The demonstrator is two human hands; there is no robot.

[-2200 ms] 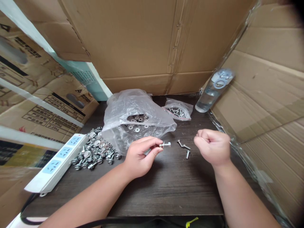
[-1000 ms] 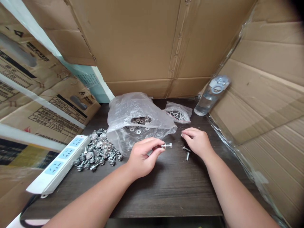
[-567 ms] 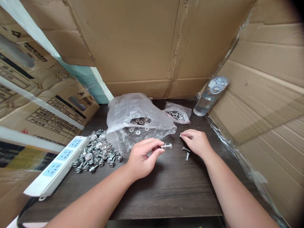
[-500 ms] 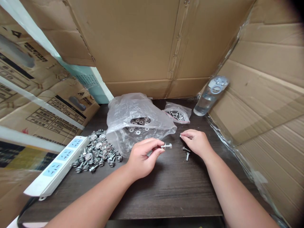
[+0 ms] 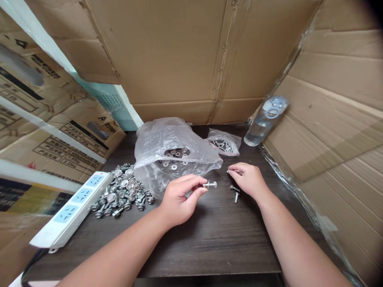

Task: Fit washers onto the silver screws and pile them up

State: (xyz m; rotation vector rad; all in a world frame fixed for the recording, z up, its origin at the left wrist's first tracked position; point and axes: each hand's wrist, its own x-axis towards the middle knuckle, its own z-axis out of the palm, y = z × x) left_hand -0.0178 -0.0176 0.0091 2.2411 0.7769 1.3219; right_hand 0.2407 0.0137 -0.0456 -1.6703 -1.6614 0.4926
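My left hand [image 5: 179, 201] pinches a hex bolt [image 5: 213, 184] between thumb and forefinger. The bolt lies sideways with its head to the right, and a flat washer [image 5: 208, 184] sits around its shank near the fingertips. My right hand [image 5: 245, 178] is low over the table with its fingertips pressed together. A tiny light bit of something shows at those fingertips, too small to name. Just below that hand, two loose bolts [image 5: 236, 197] lie on the table. Left of my left hand is a pile of bolts with washers on them [image 5: 124, 189].
A clear plastic bag [image 5: 167, 135] of washers lies open behind my left hand. Farther right is a small zip bag [image 5: 224, 142] of bolts. A water bottle [image 5: 263, 121] stands by the right cardboard wall [image 5: 335, 119]. A white power strip [image 5: 74, 205] borders the pile.
Almost nothing differs. Both hands keep their places and their pinches, with only a very slight shift at the fingertips.
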